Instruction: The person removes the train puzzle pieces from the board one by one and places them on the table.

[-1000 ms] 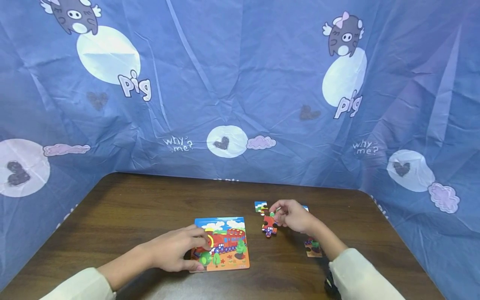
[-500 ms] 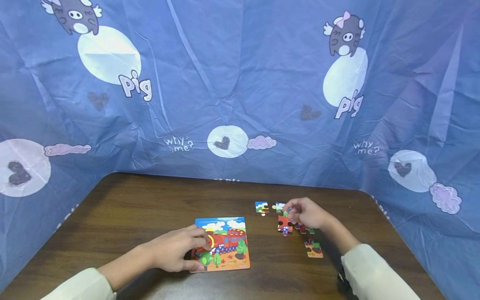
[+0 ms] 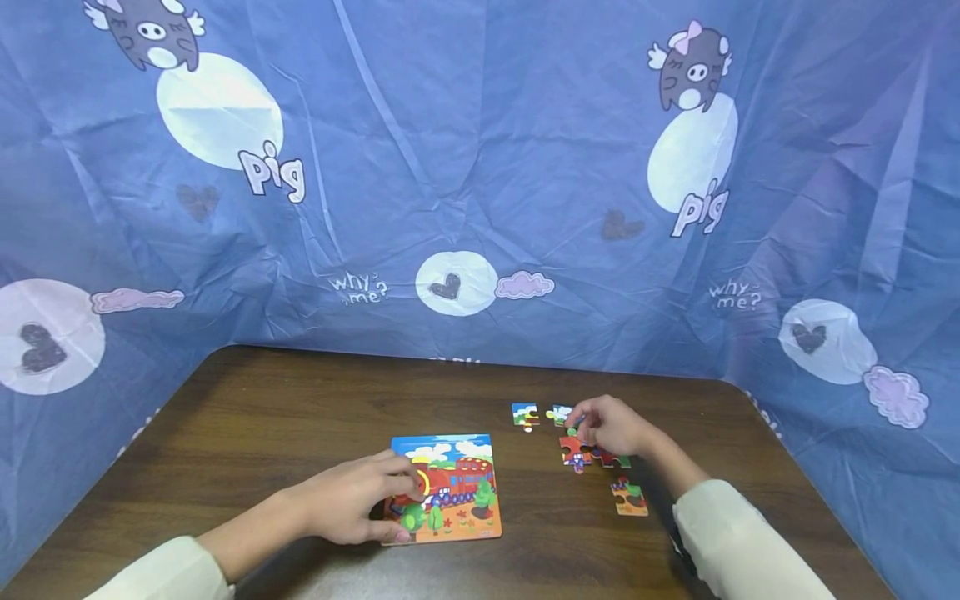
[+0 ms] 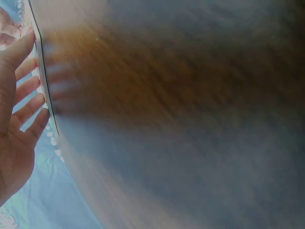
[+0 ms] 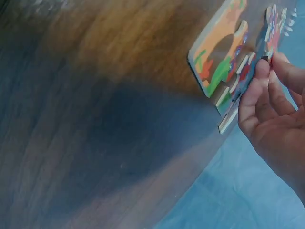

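My left hand [image 3: 358, 500] rests on the left side of a square picture board [image 3: 468, 487] showing a red train, clouds and trees. In the left wrist view its fingers are spread and reach the board's edge. Farther right, my right hand [image 3: 613, 427] pinches a red jigsaw piece [image 3: 573, 450] between thumb and index finger, as the right wrist view also shows. A red and green jigsaw piece [image 3: 617, 460] lies partly hidden beside it. Just behind is a sky-coloured jigsaw piece [image 3: 559, 414], partly covered by my fingers.
Another sky jigsaw piece [image 3: 525, 413] lies left of these, toward the back. An orange jigsaw piece [image 3: 632, 501] lies nearer me, below my right hand. The brown wooden table [image 3: 300, 400] ends at a blue printed cloth [image 3: 480, 208] hanging behind and at the sides.
My right hand has carried the red jigsaw piece rightward, mostly in the first half second, bringing it close to the red and green piece. The left hand and the picture board have stayed put.
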### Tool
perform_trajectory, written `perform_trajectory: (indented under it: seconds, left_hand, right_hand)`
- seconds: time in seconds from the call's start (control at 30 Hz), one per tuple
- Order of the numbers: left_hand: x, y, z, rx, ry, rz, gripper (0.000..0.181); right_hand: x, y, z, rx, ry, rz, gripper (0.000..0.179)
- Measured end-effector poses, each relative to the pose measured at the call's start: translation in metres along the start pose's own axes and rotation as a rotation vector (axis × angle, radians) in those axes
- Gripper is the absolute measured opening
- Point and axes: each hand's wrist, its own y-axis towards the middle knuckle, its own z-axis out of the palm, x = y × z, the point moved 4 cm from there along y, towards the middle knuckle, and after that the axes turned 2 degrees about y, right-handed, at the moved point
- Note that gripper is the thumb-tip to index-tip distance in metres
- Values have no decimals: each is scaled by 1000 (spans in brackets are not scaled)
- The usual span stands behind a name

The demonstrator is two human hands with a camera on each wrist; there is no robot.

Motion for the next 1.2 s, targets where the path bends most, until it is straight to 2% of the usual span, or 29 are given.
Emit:
perform_trajectory:
  seconds: [0.27, 0.57, 0.87, 1.1, 1.2]
  left_hand:
    - [0, 0, 1, -4, 8, 3, 43]
    - [3, 1, 3, 12, -6, -13, 45]
    - [2, 0, 2, 29, -7, -25, 45]
    - [1, 1, 1, 10, 26, 0, 43]
    - [1, 1, 1, 3, 34, 8, 43]
  right_hand:
    - [2, 0, 3, -19, -28, 60, 33]
    - [1, 1, 6, -27, -32, 57, 33]
    - [6, 2, 2, -30, -12, -2, 30]
    - [17, 6, 4, -37, -9, -61, 28]
    - [26, 8, 9, -45, -30, -84, 22]
